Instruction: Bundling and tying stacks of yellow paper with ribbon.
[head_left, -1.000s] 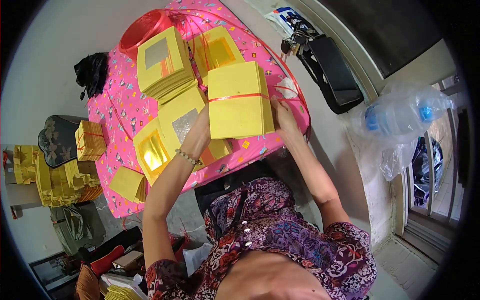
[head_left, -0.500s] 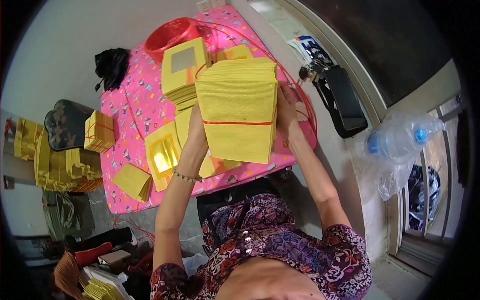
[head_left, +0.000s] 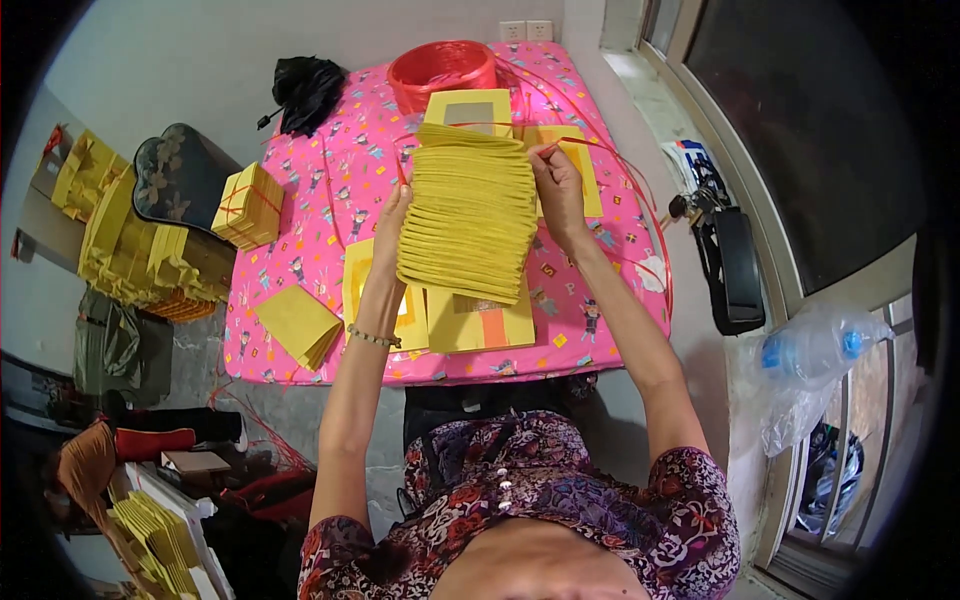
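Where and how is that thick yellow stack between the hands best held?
Probably by its left and right sides, one grip coming from each: the yellow stack is thick and many-layered, so pinching one corner might let it splay. The left hand is at its left side.

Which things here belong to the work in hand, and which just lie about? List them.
Work in hand:
yellow paper stack, against the left hand
red strip, pinched in the right hand
red coil, probably the strip's supply
tied yellow bundle, probably

Apparently lying about:
black bundle
keys
clear plastic bag
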